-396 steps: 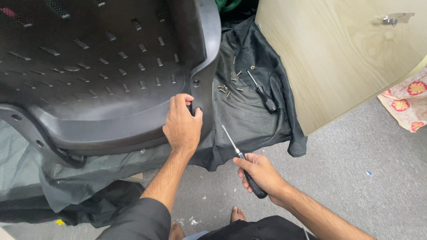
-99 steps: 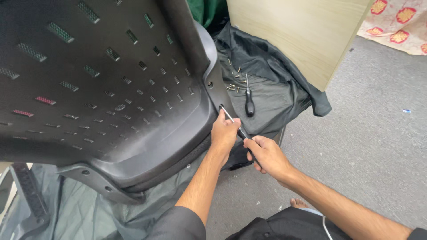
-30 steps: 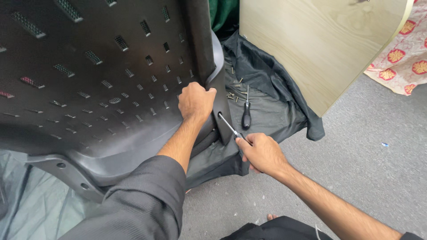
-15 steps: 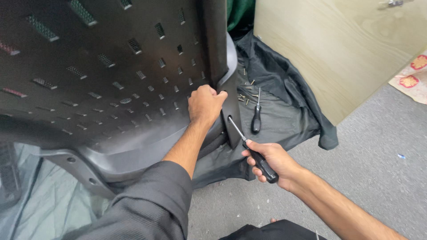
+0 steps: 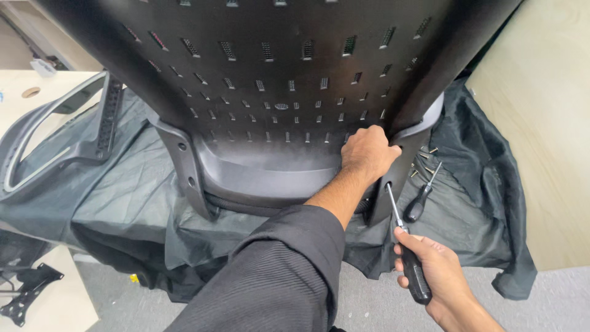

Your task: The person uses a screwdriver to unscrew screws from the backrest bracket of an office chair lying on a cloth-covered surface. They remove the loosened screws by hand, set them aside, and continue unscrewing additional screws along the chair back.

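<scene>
Screws point(image 5: 424, 157) and a spare screwdriver point(image 5: 421, 200) lie on dark cloth point(image 5: 479, 184) beside the chair back point(image 5: 276, 92), whose edge the left hand point(image 5: 369, 154) clasps while the right hand point(image 5: 439, 276) grips a black-handled screwdriver point(image 5: 409, 258), tip at the frame.

Chair back point(image 5: 289, 80) blocks ahead; grey floor point(image 5: 375, 307) open.

chair back point(image 5: 276, 92) on cloth point(image 5: 123, 203), screws point(image 5: 424, 161) right

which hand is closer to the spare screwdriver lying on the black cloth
Right. The right hand grips another screwdriver just below the spare screwdriver on the cloth. The left hand is up-left of it, on the chair back.
</scene>
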